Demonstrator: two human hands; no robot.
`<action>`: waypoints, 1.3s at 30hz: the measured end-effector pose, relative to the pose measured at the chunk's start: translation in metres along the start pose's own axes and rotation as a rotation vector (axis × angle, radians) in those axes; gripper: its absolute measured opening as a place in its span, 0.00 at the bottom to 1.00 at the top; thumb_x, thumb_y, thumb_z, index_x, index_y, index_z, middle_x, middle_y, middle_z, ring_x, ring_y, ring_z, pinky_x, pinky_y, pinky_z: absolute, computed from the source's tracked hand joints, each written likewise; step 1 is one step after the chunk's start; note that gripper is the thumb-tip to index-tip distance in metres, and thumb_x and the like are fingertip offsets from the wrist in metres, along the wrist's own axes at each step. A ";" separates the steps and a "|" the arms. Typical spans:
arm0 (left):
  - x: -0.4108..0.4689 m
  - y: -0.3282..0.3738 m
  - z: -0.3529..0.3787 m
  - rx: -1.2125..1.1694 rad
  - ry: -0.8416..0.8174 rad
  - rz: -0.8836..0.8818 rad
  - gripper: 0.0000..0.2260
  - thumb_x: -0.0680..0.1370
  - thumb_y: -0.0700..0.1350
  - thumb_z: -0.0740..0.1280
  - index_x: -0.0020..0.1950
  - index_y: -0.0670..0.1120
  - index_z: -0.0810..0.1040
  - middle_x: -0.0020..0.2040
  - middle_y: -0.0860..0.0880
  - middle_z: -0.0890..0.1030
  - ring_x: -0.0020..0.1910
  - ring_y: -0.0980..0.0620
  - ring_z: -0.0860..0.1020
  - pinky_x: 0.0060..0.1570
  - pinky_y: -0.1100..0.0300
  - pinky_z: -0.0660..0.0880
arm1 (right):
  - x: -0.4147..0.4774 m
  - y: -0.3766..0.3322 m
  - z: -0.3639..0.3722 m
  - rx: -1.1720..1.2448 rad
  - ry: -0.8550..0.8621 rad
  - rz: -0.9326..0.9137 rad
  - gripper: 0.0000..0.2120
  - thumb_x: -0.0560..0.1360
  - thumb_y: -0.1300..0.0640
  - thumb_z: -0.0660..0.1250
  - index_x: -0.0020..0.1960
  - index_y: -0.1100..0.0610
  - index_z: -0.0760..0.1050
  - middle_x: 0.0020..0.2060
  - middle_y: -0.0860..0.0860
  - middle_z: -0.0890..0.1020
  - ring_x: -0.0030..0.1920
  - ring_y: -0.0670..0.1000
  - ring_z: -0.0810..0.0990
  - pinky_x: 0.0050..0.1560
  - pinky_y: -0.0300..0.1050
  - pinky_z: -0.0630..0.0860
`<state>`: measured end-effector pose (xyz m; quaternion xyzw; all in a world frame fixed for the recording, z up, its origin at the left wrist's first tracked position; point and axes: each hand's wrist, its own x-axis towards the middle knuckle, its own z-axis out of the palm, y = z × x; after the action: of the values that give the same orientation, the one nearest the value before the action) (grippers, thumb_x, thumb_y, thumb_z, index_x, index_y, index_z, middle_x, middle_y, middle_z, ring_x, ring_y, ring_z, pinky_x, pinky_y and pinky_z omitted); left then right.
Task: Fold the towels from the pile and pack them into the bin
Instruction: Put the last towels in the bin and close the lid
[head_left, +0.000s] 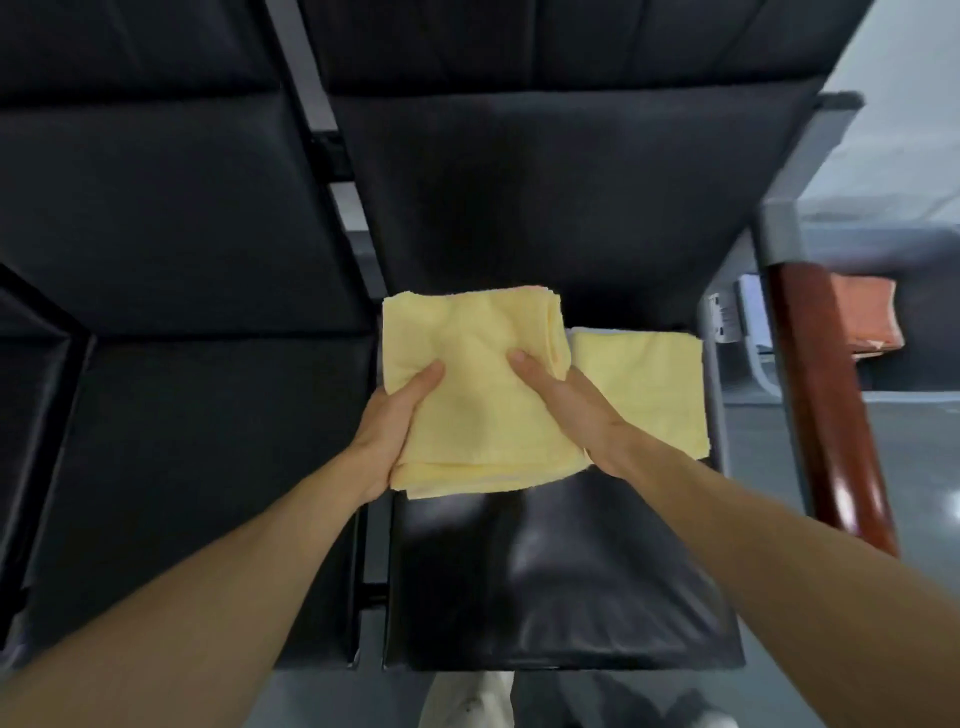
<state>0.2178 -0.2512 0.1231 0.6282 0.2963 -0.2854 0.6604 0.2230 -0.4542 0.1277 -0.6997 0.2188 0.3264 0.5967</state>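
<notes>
Folded yellow towel (478, 395) held over the far half of a black seat (545, 571), in front of the person and slightly left of centre. Seems lifted, though contact with the seat can't be confirmed. Long axis runs away from the person, far end tipped a bit left.

Left hand (395, 431) grips the left edge, thumb on top. Right hand (571, 410) grips the right edge, thumb on top. Fingers under the cloth are hidden. Both hands are at the near half, about equally close.

Second folded yellow towel (644, 384) lies flat on the seat, just right of the held one, its left edge tucked under it. Wooden armrest (826, 415) stands further right. Orange cloth (867, 317) sits beyond it.

No bin clearly visible. If it's by the orange cloth, the carry likely goes right, over the armrest, right hand leading.
</notes>
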 end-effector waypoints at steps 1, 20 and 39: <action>-0.010 0.006 0.011 0.005 0.000 0.020 0.20 0.73 0.59 0.70 0.61 0.51 0.78 0.53 0.50 0.84 0.51 0.49 0.83 0.49 0.54 0.79 | -0.012 -0.004 -0.012 -0.011 -0.006 -0.030 0.43 0.64 0.25 0.66 0.70 0.48 0.66 0.58 0.45 0.80 0.58 0.49 0.79 0.65 0.52 0.73; -0.267 0.063 0.433 0.100 -0.318 0.157 0.23 0.72 0.60 0.70 0.62 0.48 0.78 0.54 0.45 0.84 0.53 0.44 0.83 0.59 0.46 0.77 | -0.358 0.033 -0.400 0.208 0.153 -0.411 0.06 0.77 0.44 0.65 0.52 0.41 0.71 0.48 0.38 0.82 0.48 0.38 0.81 0.52 0.37 0.78; -0.155 0.113 0.545 0.104 -0.381 -0.010 0.14 0.77 0.48 0.68 0.61 0.47 0.77 0.57 0.45 0.82 0.58 0.45 0.80 0.59 0.50 0.75 | -0.237 0.015 -0.555 0.311 0.159 -0.096 0.23 0.72 0.45 0.73 0.62 0.54 0.73 0.56 0.50 0.82 0.56 0.51 0.80 0.59 0.49 0.77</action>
<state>0.2185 -0.7897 0.3331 0.5948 0.1540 -0.4172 0.6697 0.1572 -1.0197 0.3287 -0.6321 0.2797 0.2035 0.6935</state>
